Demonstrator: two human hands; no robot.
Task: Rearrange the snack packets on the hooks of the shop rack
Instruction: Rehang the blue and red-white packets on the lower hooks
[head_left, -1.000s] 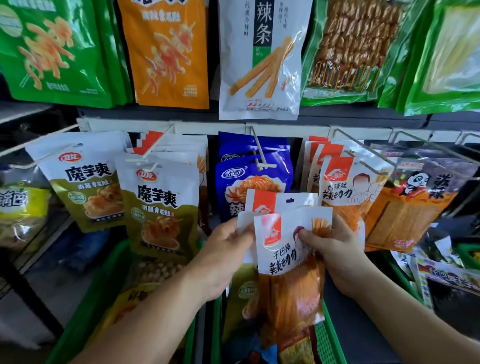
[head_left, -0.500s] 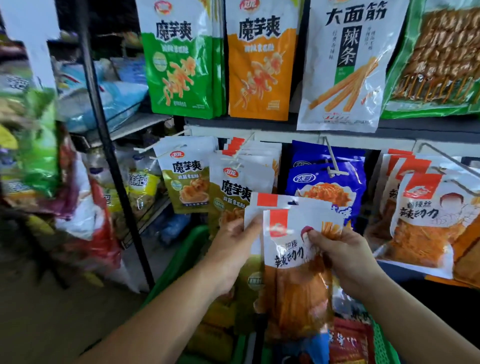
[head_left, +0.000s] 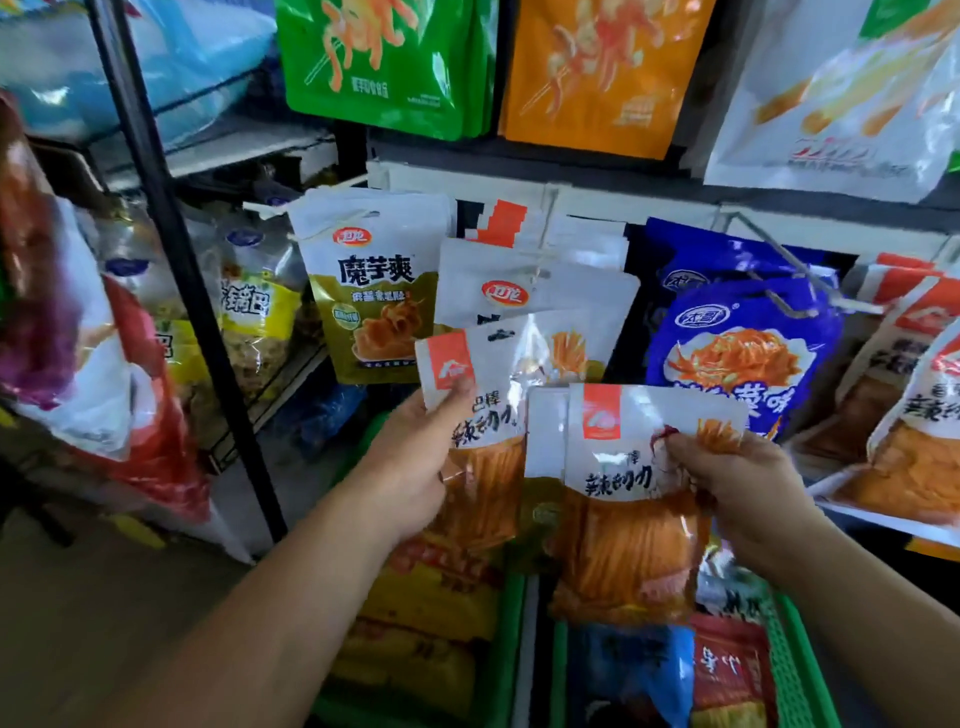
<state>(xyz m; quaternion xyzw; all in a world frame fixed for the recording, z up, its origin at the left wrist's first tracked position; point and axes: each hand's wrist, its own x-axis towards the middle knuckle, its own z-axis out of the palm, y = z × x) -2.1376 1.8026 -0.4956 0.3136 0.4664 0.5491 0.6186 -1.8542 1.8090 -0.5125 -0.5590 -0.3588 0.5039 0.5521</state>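
My left hand (head_left: 415, 457) grips one white-and-orange snack packet (head_left: 493, 364) by its left edge, tilted in front of the olive packets. My right hand (head_left: 737, 488) pinches a small stack of the same white-and-orange packets (head_left: 623, 519) at their right edge, lower and to the right. The two lots are held apart, in front of the middle row of the rack. On that row's hooks hang olive-and-white packets (head_left: 371, 291), blue packets (head_left: 737, 343) and more white-and-orange packets (head_left: 914, 415) at the far right.
A bare wire hook (head_left: 779, 280) sticks out over the blue packets. Green (head_left: 389, 57), orange (head_left: 597, 67) and white (head_left: 841, 98) bags hang on the upper row. Green baskets (head_left: 795, 665) of snacks sit below. A black rack post (head_left: 182, 270) and hanging bags stand at left.
The packets were held together as one stack; now my left hand has drawn one packet off up and to the left. The view swung left and closer.
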